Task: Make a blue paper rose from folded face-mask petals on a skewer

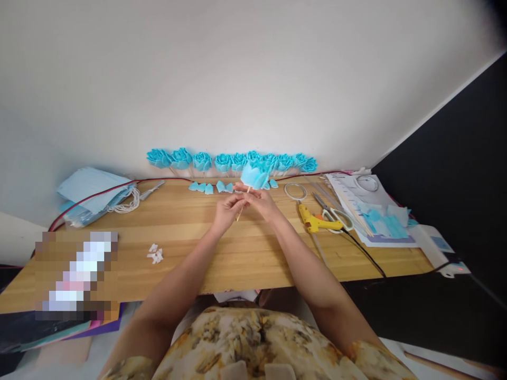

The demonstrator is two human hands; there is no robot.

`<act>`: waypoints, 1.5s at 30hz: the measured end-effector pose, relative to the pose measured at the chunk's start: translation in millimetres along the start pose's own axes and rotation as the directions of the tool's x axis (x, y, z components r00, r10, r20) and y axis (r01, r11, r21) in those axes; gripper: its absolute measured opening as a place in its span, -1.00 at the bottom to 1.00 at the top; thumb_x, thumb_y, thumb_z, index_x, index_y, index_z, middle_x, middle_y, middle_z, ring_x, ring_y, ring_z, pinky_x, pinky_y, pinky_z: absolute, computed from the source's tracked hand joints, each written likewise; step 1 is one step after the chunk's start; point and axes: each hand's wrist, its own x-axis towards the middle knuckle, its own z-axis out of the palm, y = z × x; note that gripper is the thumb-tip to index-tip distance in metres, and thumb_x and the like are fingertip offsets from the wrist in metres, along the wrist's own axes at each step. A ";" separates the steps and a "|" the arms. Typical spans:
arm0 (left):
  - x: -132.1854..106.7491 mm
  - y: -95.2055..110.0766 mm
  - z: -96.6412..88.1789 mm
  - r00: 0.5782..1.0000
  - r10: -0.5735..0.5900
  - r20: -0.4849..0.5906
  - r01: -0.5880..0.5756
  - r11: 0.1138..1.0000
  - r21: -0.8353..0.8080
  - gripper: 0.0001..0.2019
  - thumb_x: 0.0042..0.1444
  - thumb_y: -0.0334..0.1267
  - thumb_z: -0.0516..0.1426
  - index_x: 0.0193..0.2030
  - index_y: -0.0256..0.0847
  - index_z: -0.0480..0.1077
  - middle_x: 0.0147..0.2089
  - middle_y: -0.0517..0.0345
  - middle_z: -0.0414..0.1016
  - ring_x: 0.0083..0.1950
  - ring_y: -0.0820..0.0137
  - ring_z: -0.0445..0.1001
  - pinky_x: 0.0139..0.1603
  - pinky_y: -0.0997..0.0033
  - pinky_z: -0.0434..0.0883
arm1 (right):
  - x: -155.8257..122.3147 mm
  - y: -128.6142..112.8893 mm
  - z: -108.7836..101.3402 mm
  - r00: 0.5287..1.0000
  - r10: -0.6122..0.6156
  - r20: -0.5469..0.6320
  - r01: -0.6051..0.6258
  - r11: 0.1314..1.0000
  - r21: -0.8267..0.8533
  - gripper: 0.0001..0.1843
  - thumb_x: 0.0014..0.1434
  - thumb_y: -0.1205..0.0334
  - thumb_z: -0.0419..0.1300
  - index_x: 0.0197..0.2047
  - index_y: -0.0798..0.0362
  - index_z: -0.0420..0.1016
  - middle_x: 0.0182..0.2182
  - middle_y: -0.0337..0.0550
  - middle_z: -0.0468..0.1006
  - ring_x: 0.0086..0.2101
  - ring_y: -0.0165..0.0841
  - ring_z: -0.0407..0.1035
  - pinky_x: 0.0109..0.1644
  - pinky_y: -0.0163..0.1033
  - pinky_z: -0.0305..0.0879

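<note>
Over the middle of the wooden table (190, 264), both my hands meet around a thin wooden stick topped with a half-made blue flower (254, 176). My left hand (226, 207) pinches the stick low down. My right hand (259, 199) closes its fingers round the stick just under the blue petals. Loose blue petals (209, 187) lie just behind my hands. A row of finished blue flowers (233, 160) leans against the white wall.
A yellow glue gun (315, 221) with a black cord and scissors (335, 212) lie right of my hands, beside papers and blue pieces (380, 221). A stack of blue masks (93, 192) sits far left. Small white scraps (155, 254) lie on the table.
</note>
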 end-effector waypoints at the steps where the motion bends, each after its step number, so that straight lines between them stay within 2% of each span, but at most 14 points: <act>1: 0.0 -1.0 0.9 1.000 0.003 0.001 -0.003 1.000 0.014 -0.65 0.00 0.06 0.36 -0.40 -0.24 0.57 -0.48 0.16 0.54 -0.44 0.44 0.42 -0.37 0.44 0.39 | -1.0 -1.0 1.0 1.000 -0.006 0.012 0.007 1.000 -0.028 -0.42 0.06 -0.27 0.36 -0.05 0.00 0.71 0.01 -0.05 0.69 -0.02 -0.18 0.57 0.00 -0.14 0.51; 4: 0.7 -3.9 0.6 0.998 0.016 -0.054 -0.013 0.999 0.050 -0.66 0.06 0.06 0.32 -0.36 -0.23 0.59 -0.47 0.16 0.54 -0.46 0.45 0.39 -0.41 0.46 0.35 | -1.9 -2.9 1.1 0.997 -0.078 0.004 0.078 0.996 -0.054 -0.48 0.25 -0.26 0.20 -0.04 -0.03 0.72 0.01 -0.10 0.69 0.06 -0.21 0.53 0.18 -0.10 0.42; 7: 3.0 -3.4 -4.8 0.978 0.070 -0.195 -0.052 0.994 0.097 -0.69 0.14 0.01 0.26 -0.30 -0.23 0.58 -0.40 0.15 0.54 -0.40 0.45 0.41 -0.36 0.46 0.35 | -1.0 -2.7 -0.8 0.994 -0.095 -0.046 0.096 0.995 0.004 -0.50 0.28 -0.23 0.18 -0.04 -0.05 0.71 -0.03 -0.12 0.71 0.04 -0.24 0.54 0.26 -0.09 0.35; 9: 4.8 -0.7 -9.2 0.949 0.154 -0.274 -0.111 0.980 0.167 -0.76 0.14 -0.05 0.29 -0.29 -0.21 0.58 -0.33 0.13 0.54 -0.30 0.42 0.45 -0.26 0.45 0.37 | -0.6 -2.5 -1.1 0.997 -0.056 -0.061 0.058 0.998 0.034 -0.47 0.24 -0.26 0.21 -0.02 -0.03 0.70 -0.12 -0.10 0.72 -0.10 -0.27 0.58 0.16 -0.11 0.42; 11: 6.2 2.6 -12.8 0.914 0.286 -0.287 -0.202 0.936 0.288 -0.81 0.14 -0.12 0.30 -0.27 -0.20 0.58 -0.28 0.11 0.55 -0.23 0.40 0.47 -0.22 0.43 0.37 | -0.8 -3.1 0.0 0.998 -0.018 -0.061 0.020 0.999 0.032 -0.42 0.21 -0.29 0.22 -0.02 0.02 0.70 -0.25 -0.10 0.71 -0.29 -0.33 0.55 -0.02 -0.15 0.47; 14: 7.1 5.2 -16.2 0.864 0.456 -0.214 -0.316 0.821 0.476 -0.85 0.21 -0.16 0.27 -0.23 -0.18 0.59 -0.23 0.06 0.56 -0.18 0.35 0.48 -0.23 0.40 0.37 | -1.8 -5.6 3.1 0.999 0.001 -0.035 -0.001 1.000 0.001 -0.36 0.17 -0.33 0.23 -0.09 0.09 0.70 -0.43 -0.14 0.63 -0.47 -0.40 0.43 -0.24 -0.23 0.43; 16: 7.1 5.0 -17.3 0.849 0.501 -0.169 -0.343 0.765 0.545 -0.86 0.24 -0.16 0.26 -0.22 -0.16 0.60 -0.21 0.05 0.56 -0.14 0.32 0.49 -0.18 0.35 0.39 | -2.7 -7.9 4.9 1.000 -0.004 -0.019 0.004 1.000 -0.028 -0.34 0.16 -0.36 0.22 -0.15 0.11 0.70 -0.51 -0.18 0.57 -0.52 -0.42 0.38 -0.31 -0.25 0.38; 21: 6.5 4.6 -19.2 0.833 0.543 -0.106 -0.383 0.704 0.598 -0.90 0.24 -0.22 0.27 -0.22 -0.15 0.60 -0.22 0.08 0.54 -0.14 0.30 0.48 -0.07 0.28 0.38 | -4.0 -10.2 6.1 1.000 -0.017 0.009 0.018 0.991 -0.135 -0.32 0.19 -0.40 0.15 -0.28 0.12 0.65 -0.57 -0.21 0.52 -0.58 -0.45 0.31 -0.38 -0.28 0.30; 25: 5.6 5.4 -20.7 0.846 0.524 -0.100 -0.363 0.703 0.611 -0.92 0.22 -0.23 0.28 -0.23 -0.16 0.60 -0.22 0.08 0.55 -0.12 0.28 0.49 -0.04 0.27 0.39 | -3.5 -6.9 5.6 0.998 -0.033 0.046 0.043 0.974 -0.221 -0.30 0.21 -0.43 0.09 -0.48 0.08 0.51 -0.61 -0.20 0.49 -0.59 -0.45 0.31 -0.39 -0.29 0.29; 31: 7.8 8.4 -17.0 0.877 0.469 -0.099 -0.317 0.721 0.616 -0.89 0.24 -0.28 0.22 -0.30 -0.17 0.58 -0.25 0.07 0.56 -0.13 0.27 0.49 0.01 0.23 0.37 | -4.0 -4.2 4.1 0.997 -0.033 0.066 0.050 0.957 -0.285 -0.29 0.22 -0.43 0.06 -0.47 0.08 0.49 -0.62 -0.20 0.48 -0.59 -0.45 0.31 -0.41 -0.30 0.28; 33: 9.5 17.3 -18.7 0.898 0.415 -0.148 -0.255 0.765 0.592 -0.88 0.22 -0.29 0.20 -0.34 -0.18 0.55 -0.28 0.09 0.56 -0.16 0.29 0.49 -0.05 0.28 0.38 | -3.4 -2.8 2.5 0.997 -0.034 0.063 0.051 0.956 -0.288 -0.30 0.23 -0.42 0.06 -0.44 0.08 0.51 -0.61 -0.21 0.49 -0.58 -0.44 0.32 -0.41 -0.30 0.28; 37: 4.5 53.3 -43.9 0.897 0.311 -0.314 -0.131 0.867 0.482 -0.85 0.21 -0.21 0.17 -0.29 -0.20 0.53 -0.29 0.15 0.54 -0.24 0.38 0.48 -0.15 0.40 0.37 | 0.0 2.7 -2.5 1.000 -0.018 -0.001 0.017 0.968 -0.252 -0.30 0.22 -0.44 0.05 -0.39 0.07 0.55 -0.58 -0.21 0.50 -0.56 -0.43 0.30 -0.41 -0.29 0.28; 42: -33.8 97.4 -105.4 0.857 0.323 -0.402 -0.015 0.795 0.607 -0.78 0.17 -0.10 0.18 -0.30 -0.20 0.54 -0.31 0.19 0.52 -0.23 0.38 0.46 -0.09 0.39 0.38 | 2.7 7.9 -5.9 0.999 -0.021 -0.026 0.014 0.971 -0.241 -0.29 0.22 -0.43 0.06 -0.23 0.09 0.63 -0.59 -0.23 0.49 -0.57 -0.42 0.29 -0.39 -0.28 0.28; 45: -67.0 105.3 -140.9 0.875 0.157 -0.458 0.199 0.745 0.637 -0.73 0.16 -0.04 0.14 -0.31 -0.16 0.56 -0.33 0.17 0.53 -0.20 0.31 0.50 -0.10 0.34 0.40 | 2.5 8.5 -4.9 0.999 -0.021 -0.027 0.014 0.972 -0.235 -0.30 0.23 -0.40 0.08 -0.18 0.10 0.65 -0.59 -0.24 0.49 -0.58 -0.43 0.29 -0.39 -0.28 0.27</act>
